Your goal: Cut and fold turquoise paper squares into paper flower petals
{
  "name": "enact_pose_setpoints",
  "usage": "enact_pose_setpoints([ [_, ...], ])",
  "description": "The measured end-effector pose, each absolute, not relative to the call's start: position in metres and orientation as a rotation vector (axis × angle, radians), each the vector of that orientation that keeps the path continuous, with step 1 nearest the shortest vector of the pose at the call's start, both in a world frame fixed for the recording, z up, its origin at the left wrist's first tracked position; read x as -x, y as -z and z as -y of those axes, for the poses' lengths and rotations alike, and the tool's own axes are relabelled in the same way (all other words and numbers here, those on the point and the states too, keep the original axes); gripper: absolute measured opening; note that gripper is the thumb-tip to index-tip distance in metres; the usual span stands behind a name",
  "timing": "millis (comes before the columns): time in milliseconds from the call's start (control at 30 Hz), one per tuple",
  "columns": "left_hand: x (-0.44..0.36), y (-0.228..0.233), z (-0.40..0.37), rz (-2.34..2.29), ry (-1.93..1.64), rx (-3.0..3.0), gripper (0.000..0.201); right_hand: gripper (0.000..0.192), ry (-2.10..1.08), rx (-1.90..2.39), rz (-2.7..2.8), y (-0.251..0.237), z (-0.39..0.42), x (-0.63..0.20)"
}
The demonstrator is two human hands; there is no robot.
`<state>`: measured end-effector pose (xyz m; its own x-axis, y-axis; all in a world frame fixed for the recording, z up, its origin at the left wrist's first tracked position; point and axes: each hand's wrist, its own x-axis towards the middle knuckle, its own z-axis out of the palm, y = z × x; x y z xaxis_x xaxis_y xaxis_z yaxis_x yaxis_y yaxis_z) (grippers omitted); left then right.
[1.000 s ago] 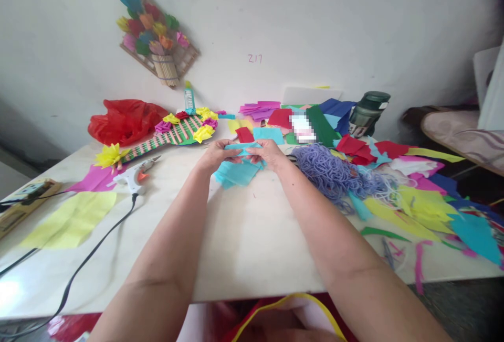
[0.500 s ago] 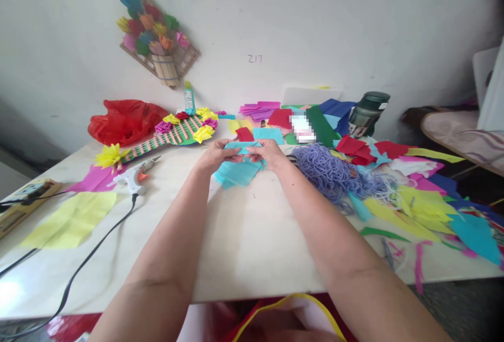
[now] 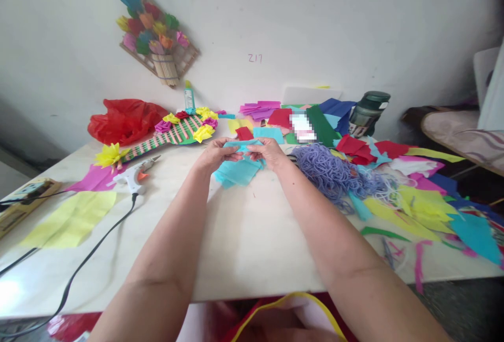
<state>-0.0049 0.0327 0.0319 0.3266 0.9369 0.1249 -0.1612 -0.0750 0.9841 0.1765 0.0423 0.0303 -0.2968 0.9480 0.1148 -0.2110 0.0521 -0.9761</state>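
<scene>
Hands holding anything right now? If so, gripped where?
Yes. Both the left hand and right hand pinch a sheet of light blue paper along its upper edge; the rest hangs down to the table.

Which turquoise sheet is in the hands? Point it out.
The crumpled turquoise sheet at table centre, pinched along its top edge by left hand and right hand; the flat turquoise piece behind lies untouched.

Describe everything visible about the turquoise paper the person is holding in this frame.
The turquoise paper is thin, matte and crepe-like, creased rather than flat. Its upper edge is gathered into a narrow band pinched between the left hand and the right hand, which meet over it. The rest hangs down in loose layered folds, with its lower corner at or just above the pale table; contact cannot be told. It sits at the middle of the table, toward its far side.
</scene>
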Motion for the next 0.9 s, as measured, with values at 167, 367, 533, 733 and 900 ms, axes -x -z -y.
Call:
enact_pose_setpoints([
  [167, 0.0076, -0.0299, -0.0339, -0.744, -1.084, -1.269, 0.03, 0.03, -1.49, 0.765, 1.272, -0.0298, -0.0429, -0.1766],
  [367, 0.0083, -0.0304, -0.0334, -0.728, -1.086, -1.223, 0.029, 0.032, -1.511, 0.721, 1.304, -0.0289, -0.0432, -0.179],
  [533, 0.0093, -0.0295, -0.0341, -0.741, -1.09, -1.208, 0.025, 0.029, -1.519, 0.691, 1.315, -0.0273, -0.0445, -0.181],
  [733, 0.009, -0.03, -0.0331, -0.739, -1.103, -1.201, 0.024, 0.025, -1.514, 0.66, 1.324, -0.0278, -0.0439, -0.1817],
  [900, 0.0086, -0.0317, -0.032, -0.749, -1.102, -1.194, 0.021, 0.023, -1.512, 0.646, 1.358, -0.0284, -0.0435, -0.1831],
])
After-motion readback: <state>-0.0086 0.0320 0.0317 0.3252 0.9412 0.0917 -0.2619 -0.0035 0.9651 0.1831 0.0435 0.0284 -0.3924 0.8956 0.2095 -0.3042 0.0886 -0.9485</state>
